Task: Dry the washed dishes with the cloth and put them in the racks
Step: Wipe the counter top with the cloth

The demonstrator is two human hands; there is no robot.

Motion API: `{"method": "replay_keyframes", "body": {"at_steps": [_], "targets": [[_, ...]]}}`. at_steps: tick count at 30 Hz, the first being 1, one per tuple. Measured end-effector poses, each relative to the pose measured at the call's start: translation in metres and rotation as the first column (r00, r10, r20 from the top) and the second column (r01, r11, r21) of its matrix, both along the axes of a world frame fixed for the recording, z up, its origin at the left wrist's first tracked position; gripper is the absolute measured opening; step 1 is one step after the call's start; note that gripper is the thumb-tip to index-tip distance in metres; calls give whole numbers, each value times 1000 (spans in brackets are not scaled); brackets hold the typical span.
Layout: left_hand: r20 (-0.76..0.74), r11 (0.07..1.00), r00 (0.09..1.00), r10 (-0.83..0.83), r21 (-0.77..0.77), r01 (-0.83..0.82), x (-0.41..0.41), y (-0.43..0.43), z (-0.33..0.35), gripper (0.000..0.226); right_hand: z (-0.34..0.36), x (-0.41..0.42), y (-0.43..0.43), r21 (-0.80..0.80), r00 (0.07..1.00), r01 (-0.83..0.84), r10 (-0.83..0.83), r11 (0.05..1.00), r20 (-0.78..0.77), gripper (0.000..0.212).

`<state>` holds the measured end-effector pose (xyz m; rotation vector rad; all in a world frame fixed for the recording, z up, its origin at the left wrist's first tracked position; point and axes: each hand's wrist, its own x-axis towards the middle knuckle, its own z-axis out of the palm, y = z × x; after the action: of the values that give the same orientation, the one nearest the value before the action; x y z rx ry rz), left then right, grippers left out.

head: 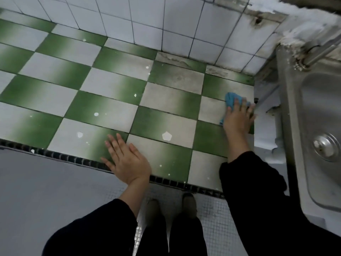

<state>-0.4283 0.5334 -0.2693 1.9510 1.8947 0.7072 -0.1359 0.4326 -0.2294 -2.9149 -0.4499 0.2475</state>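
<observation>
The cloth (230,99), blue and bunched, lies on the tiled counter (110,108) just left of the sink (288,93), directly under the right hand (238,116). That hand presses it down with fingers spread and laid fairly flat rather than curled round it. Blue shows past the fingertips and again by the heel of the hand, so the cloth's long axis seems to run along the sink's left rim, its bunched far end pointing toward the tiled wall (147,24) behind the sink. The left hand (127,159) is well left of the sink at the counter's front edge, palm down, fingers straight and holding nothing, so the right hand is plainly the nearer one to both cloth and sink. No dish or rack is in view (the basin shows only its drain plug (326,146)), so the drying looks not yet begun. I judge the next move calls for the right hand to gather the cloth where it lies.
</observation>
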Motion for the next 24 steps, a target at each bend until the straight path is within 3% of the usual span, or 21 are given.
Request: {"method": "replay_keyframes", "body": {"at_steps": [3, 6, 8, 9, 11, 13, 16, 21, 24], "targets": [[-4, 1000, 1000, -3, -1, 3, 0, 0, 1, 57, -4, -48, 27, -14, 957, -291, 291, 957, 8, 52], [-5, 1000, 1000, -8, 1, 8, -1, 0, -1, 56, -12, -126, 4, 22, 799, -601, 600, 799, 37, 53], [-21, 1000, 1000, -18, -1, 18, -1, 0, -2, 56, -18, -168, -34, 16, 725, -688, 686, 725, 69, 52], [-25, 1000, 999, -22, -5, 22, -1, 0, -1, 56, -20, -175, -56, 12, 731, -681, 679, 732, 60, 51], [-27, 1000, 999, -27, -9, 27, 0, -1, 0, 56, -22, -167, -94, 0, 848, -528, 527, 849, 50, 51], [-26, 1000, 999, -25, -11, 25, 0, -2, 1, 56, -19, -140, -110, 2, 973, -230, 230, 973, 33, 52], [-19, 1000, 999, -25, -9, 25, 0, -1, 0, 54, -10, -93, -85, 28, 995, 102, -102, 994, -7, 52], [-10, 1000, 1000, -24, 15, 25, -1, -1, -4, 54, 3, 1, 6, 57, 968, 250, -250, 967, 4, 52], [-11, 1000, 1000, -23, 18, 24, 0, -1, -5, 53, 7, 43, 57, 43, 978, 207, -206, 977, -27, 53]]}}
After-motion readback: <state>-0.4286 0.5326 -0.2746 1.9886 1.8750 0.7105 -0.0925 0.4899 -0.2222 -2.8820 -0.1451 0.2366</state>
